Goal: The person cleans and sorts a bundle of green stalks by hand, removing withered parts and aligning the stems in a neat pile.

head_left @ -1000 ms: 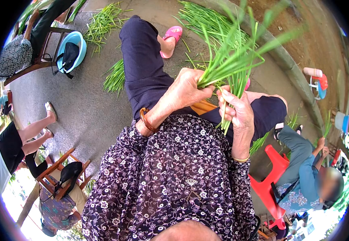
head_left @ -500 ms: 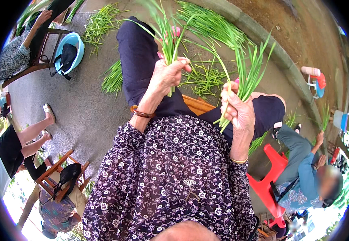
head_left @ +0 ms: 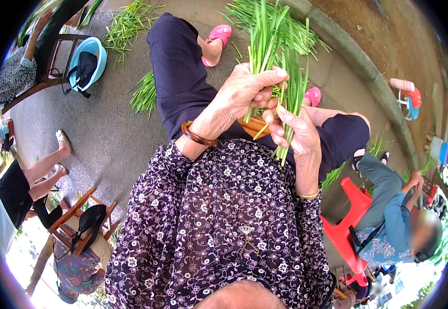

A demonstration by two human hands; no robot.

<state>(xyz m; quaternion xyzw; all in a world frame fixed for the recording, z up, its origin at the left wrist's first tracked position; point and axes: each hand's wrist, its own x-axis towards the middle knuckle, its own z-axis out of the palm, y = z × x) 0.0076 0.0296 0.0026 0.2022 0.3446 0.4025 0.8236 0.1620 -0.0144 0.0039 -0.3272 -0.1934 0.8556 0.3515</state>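
- I see my left hand with its fingers pressed together around a bunch of green chive-like stalks, which stand up and fan out above the fingertips
- My right hand sits just below and beside it; its fingers pinch a thinner bundle of the same stalks, the cut ends hanging out under the fingers
- Both bundles are up over my lap, the two hands nearly touching at the fingertips, with a brown wooden piece just behind them
- Risk, as I judge it: the stalks are thin and slick, so any easing of the left fingers could let the bunch slide down and scatter onto the concrete floor
- The right pinch holds few stalks near their ends; a tug sideways could snap or bruise them
- With the bundles so close, leaves could cross and tangle, mixing what each hand holds
- More loose stalks lie on the floor well beyond the fingers, so dropped ones would be hard to tell apart
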